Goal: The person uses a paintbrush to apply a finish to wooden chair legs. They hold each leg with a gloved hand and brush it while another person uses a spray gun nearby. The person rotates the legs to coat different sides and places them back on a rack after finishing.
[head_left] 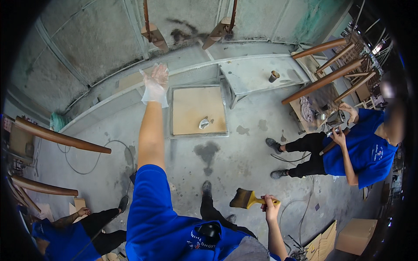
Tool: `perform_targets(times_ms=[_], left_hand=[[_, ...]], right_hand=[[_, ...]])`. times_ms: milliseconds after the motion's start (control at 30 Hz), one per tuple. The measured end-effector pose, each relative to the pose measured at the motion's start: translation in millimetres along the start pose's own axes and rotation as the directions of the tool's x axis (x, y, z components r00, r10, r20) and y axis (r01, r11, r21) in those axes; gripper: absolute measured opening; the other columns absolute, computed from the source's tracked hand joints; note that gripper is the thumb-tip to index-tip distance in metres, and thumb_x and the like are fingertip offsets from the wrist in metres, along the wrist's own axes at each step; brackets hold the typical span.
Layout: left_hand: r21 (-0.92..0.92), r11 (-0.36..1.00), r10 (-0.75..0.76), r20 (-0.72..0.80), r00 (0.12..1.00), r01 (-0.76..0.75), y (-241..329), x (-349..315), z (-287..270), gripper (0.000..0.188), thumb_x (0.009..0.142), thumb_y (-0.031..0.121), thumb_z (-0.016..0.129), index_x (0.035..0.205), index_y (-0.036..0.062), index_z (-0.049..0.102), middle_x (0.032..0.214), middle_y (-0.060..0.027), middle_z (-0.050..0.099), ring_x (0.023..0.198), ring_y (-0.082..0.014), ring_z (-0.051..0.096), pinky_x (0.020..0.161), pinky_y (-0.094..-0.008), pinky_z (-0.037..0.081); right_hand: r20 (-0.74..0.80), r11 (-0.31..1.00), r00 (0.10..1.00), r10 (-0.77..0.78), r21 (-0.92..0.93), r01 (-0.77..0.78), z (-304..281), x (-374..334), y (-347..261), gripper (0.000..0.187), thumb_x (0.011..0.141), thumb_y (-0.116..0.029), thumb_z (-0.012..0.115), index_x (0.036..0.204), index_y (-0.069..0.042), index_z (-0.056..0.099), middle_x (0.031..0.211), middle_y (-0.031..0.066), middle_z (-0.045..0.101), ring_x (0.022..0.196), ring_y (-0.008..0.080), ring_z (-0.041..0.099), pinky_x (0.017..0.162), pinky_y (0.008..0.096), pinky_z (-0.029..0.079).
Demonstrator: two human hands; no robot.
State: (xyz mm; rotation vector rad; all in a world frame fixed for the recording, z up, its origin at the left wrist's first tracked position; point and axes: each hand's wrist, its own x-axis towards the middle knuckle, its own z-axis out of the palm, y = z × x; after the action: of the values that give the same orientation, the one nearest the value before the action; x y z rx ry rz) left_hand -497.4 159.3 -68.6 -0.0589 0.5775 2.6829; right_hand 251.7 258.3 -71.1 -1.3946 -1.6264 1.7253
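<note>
Up front, my clear-plastic-gloved left hand (156, 81) spreads empty fingers; my right hand (271, 209) clamps a yellow-handled, dark-bristled brush (249, 199), idle; finished work unclear.

Left hand (156, 84) splays forward; right hand (271, 206) curls.

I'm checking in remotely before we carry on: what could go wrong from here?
The hose looped on the floor could trip someone walking past. The brush in the right hand, if its dark bristles are wet, might mark the blue shirt. The cup standing on the bench could tip if knocked.
</note>
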Motion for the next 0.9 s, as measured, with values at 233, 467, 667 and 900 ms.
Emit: perform_targets(times_ms=[233, 467, 667, 900], left_hand=[[-0.18, 0.983, 0.033, 0.019, 0.999, -0.029, -3, 2, 15, 0.102, 0.098, 0.08, 0.046, 0.158, -0.002, 0.036, 0.161, -0.0238, 0.043, 0.153, -0.0391, 0.039, 0.121, -0.0553, 0.042], [-0.409, 0.913, 0.08, 0.173, 0.982, -0.002, -1, -27, 6, 0.113, 0.095, 0.087, 0.039, 0.165, -0.0016, 0.025, 0.169, -0.0187, 0.034, 0.158, -0.0355, 0.031, 0.128, -0.0562, 0.033], [-0.504, 0.818, -0.03, 0.44, 0.898, 0.275, -36, -118, 22, 0.098, 0.098, 0.069, 0.057, 0.162, -0.0021, 0.036, 0.162, -0.0203, 0.048, 0.153, -0.0383, 0.042, 0.129, -0.0577, 0.031], [-0.581, 0.637, -0.13, 0.567, 0.813, 0.507, -80, -300, 39, 0.079, 0.098, 0.051, 0.064, 0.153, -0.0029, 0.05, 0.145, -0.0255, 0.063, 0.14, -0.0429, 0.058, 0.127, -0.0567, 0.037]], right_hand=[[0.124, 0.973, 0.992, 0.004, -0.229, 0.025, 22, -5, -18, 0.037, 0.104, -0.031, 0.071, 0.095, 0.005, 0.075, 0.067, 0.0058, 0.067, 0.055, 0.011, 0.062, 0.049, 0.0255, 0.047], [0.185, 0.883, 0.978, -0.098, -0.438, 0.171, 19, -8, -41, 0.038, 0.105, -0.032, 0.071, 0.099, 0.005, 0.077, 0.07, 0.0068, 0.07, 0.058, 0.0114, 0.065, 0.052, 0.0256, 0.05], [0.354, 0.616, 0.796, -0.491, -0.506, 0.604, 20, -9, -90, 0.025, 0.1, -0.022, 0.076, 0.105, 0.002, 0.079, 0.082, 0.0151, 0.076, 0.069, 0.0206, 0.074, 0.066, 0.031, 0.056], [0.305, 0.68, 0.7, -0.645, -0.189, 0.709, -28, -36, -135, 0.021, 0.101, -0.014, 0.072, 0.103, 0.006, 0.078, 0.089, 0.0158, 0.078, 0.063, 0.0191, 0.072, 0.059, 0.0293, 0.055]])
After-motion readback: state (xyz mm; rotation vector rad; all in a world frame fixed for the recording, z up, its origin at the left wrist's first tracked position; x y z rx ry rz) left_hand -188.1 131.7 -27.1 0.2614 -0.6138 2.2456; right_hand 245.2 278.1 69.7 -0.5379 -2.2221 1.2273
